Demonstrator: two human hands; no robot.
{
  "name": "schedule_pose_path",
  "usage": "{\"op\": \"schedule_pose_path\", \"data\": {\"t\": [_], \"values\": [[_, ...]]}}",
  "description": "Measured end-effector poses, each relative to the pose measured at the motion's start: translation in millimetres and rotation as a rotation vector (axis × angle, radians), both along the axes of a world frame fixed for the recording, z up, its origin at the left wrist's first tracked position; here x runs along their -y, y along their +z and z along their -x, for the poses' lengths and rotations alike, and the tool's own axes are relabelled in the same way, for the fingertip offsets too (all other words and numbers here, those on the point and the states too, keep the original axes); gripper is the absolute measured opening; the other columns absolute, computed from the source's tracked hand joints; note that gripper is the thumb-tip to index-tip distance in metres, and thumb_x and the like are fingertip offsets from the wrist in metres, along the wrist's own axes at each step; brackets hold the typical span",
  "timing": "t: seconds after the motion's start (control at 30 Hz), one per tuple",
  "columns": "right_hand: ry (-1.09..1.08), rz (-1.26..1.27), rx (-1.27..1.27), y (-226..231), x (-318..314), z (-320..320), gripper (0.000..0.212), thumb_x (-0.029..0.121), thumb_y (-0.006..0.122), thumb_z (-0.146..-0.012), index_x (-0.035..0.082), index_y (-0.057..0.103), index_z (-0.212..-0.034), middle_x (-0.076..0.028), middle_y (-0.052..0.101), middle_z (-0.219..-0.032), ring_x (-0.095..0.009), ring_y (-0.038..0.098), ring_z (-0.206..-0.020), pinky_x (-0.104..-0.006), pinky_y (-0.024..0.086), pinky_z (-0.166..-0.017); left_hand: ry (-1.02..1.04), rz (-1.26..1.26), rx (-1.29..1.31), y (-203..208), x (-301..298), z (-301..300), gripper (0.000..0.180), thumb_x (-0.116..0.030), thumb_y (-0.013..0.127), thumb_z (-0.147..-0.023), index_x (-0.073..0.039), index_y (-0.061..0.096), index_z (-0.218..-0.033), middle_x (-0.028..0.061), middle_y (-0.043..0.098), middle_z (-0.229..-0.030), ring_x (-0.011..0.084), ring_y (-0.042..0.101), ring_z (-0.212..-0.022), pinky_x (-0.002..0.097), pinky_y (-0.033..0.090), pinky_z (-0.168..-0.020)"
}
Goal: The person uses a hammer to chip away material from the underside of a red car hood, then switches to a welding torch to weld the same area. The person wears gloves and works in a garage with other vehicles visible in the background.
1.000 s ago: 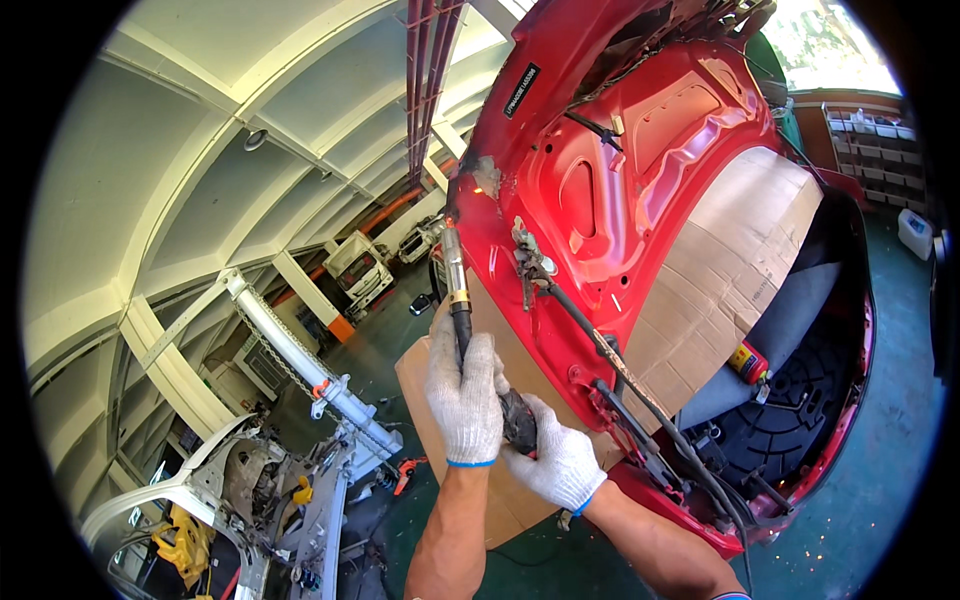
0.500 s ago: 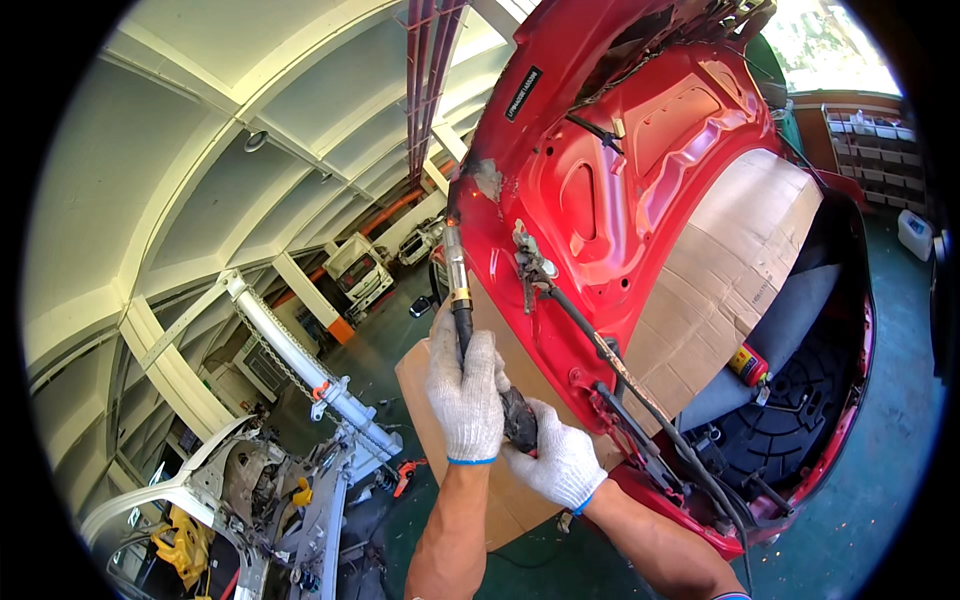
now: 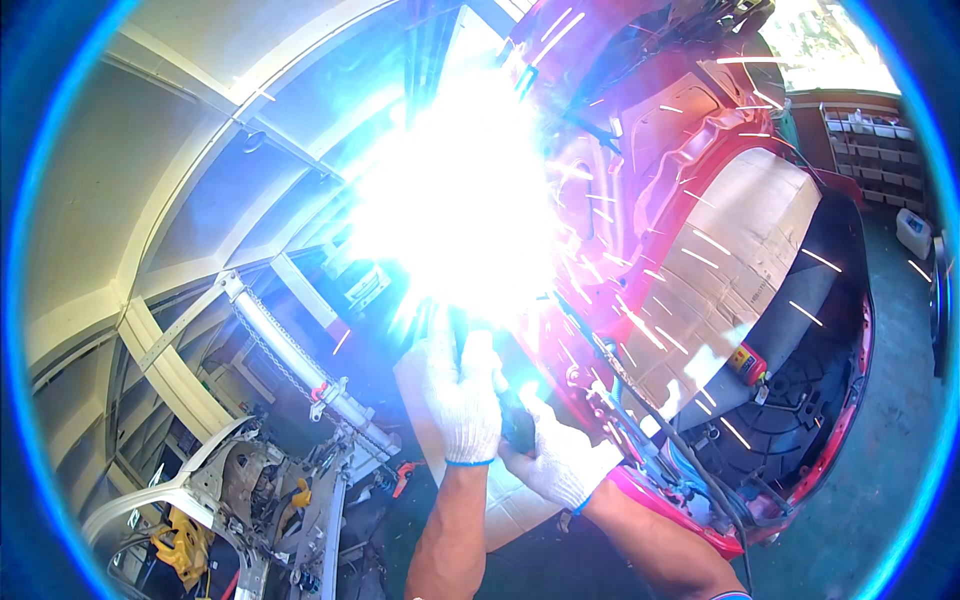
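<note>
Both my hands, in white knit gloves, grip a welding torch [image 3: 517,425] with a dark handle. My left hand [image 3: 466,410] wraps the upper part; my right hand [image 3: 562,462] closes round the lower end, to the right. A blinding white-blue arc glare [image 3: 470,200] hides the torch's nozzle and the metal edge there. This glare lies over the left edge of a red car's raised lid [image 3: 640,130]. Sparks fly right and down across the lid and the cardboard sheet [image 3: 740,230] below it.
In the car's open compartment a small red canister [image 3: 745,362] lies near a dark cable [image 3: 705,470]. A post with a chain [image 3: 300,345] and a stripped car shell [image 3: 200,490] stand at left. Shelving [image 3: 875,150] and a white jug [image 3: 913,232] are far right.
An arc has lit at the torch's tip, flooding the view with white-blue light, and sparks now fly. My hands keep nearly the same place and grip.
</note>
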State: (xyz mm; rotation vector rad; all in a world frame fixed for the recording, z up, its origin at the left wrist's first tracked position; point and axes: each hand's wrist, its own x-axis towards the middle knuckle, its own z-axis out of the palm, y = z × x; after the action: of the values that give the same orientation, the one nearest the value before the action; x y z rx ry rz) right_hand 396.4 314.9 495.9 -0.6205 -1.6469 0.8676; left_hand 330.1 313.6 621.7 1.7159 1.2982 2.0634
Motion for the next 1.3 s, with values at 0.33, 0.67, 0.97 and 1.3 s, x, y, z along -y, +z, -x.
{"op": "schedule_pose_path", "data": {"t": [0.33, 0.67, 0.97, 1.3], "values": [[-0.057, 0.027, 0.142, -7, 3, -1, 0.088, 0.039, 0.073, -0.085, 0.000, 0.033, -0.153, -0.022, 0.073, -0.082, -0.044, 0.073, -0.074, -0.0498, 0.060, -0.071, 0.004, 0.059, -0.040, -4, 8, 0, 0.029, -0.016, 0.059, -0.104, -0.003, 0.057, -0.129, -0.0037, 0.048, -0.074, 0.0021, 0.044, -0.059, 0.0193, 0.040, -0.052], [-0.055, 0.006, 0.147, -4, -2, 1, 0.081, 0.038, 0.072, -0.085, 0.002, 0.038, -0.150, -0.026, 0.073, -0.092, -0.046, 0.072, -0.080, -0.0503, 0.059, -0.074, 0.011, 0.043, -0.030, -2, 5, 1, 0.038, -0.016, 0.060, -0.104, -0.001, 0.053, -0.139, -0.0035, 0.049, -0.075, 0.0024, 0.044, -0.060, 0.0190, 0.040, -0.052], [-0.025, 0.025, 0.100, -2, -3, 0, 0.072, 0.038, 0.071, -0.086, 0.007, 0.043, -0.145, -0.025, 0.073, -0.099, -0.046, 0.072, -0.084, -0.0511, 0.059, -0.077, -0.003, 0.049, -0.004, -1, 3, 2, 0.041, -0.015, 0.060, -0.104, -0.001, 0.051, -0.141, -0.0032, 0.050, -0.077, 0.0022, 0.044, -0.061, 0.0188, 0.040, -0.052], [-0.007, 0.039, 0.112, -2, -4, -1, 0.070, 0.038, 0.070, -0.087, 0.007, 0.043, -0.144, -0.024, 0.073, -0.097, -0.046, 0.072, -0.084, -0.0510, 0.059, -0.078, -0.010, 0.040, -0.018, -1, 2, 1, 0.040, -0.017, 0.061, -0.104, 0.000, 0.052, -0.139, -0.0033, 0.050, -0.076, 0.0023, 0.044, -0.061, 0.0191, 0.040, -0.052]]}}
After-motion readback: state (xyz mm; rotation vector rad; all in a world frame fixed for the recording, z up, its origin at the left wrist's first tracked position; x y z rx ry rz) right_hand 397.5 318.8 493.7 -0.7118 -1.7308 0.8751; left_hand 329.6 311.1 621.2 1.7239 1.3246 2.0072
